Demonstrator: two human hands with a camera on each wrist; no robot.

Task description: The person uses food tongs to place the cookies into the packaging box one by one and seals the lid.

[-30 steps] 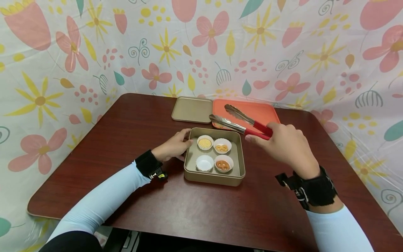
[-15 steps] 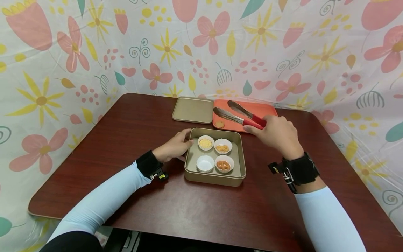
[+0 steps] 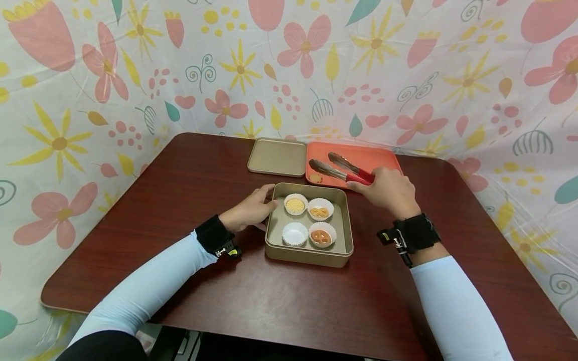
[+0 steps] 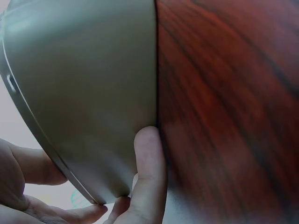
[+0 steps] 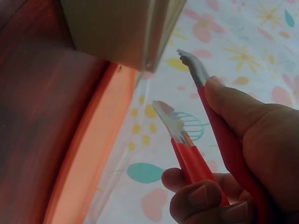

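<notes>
We saw the right hand [image 3: 386,190] curled round the red handles of the tongs [image 3: 336,172], whose tips stood apart with the floral sheet [image 3: 289,70] visible between them (the right wrist view showed the gap most plainly). The tongs hung over the left part of the orange tray [image 3: 384,158], where we found a cookie [image 3: 315,178] in the near-left corner, close to the tips; we could not tell how high they were above it.

We saw the left hand [image 3: 248,208] clamped on the left side of the tin [image 3: 307,257], with digits at its rim and against its outer wall. The tin stood upright on the brown table [image 3: 180,180], in front of the tray. In it we counted four white cups [image 3: 295,234] in two rows: the far-left one held a yellow biscuit [image 3: 295,205], and both right ones held pretzels [image 3: 321,236]. Behind the tin we noted the lid [image 3: 277,156], flat beside the tray.
</notes>
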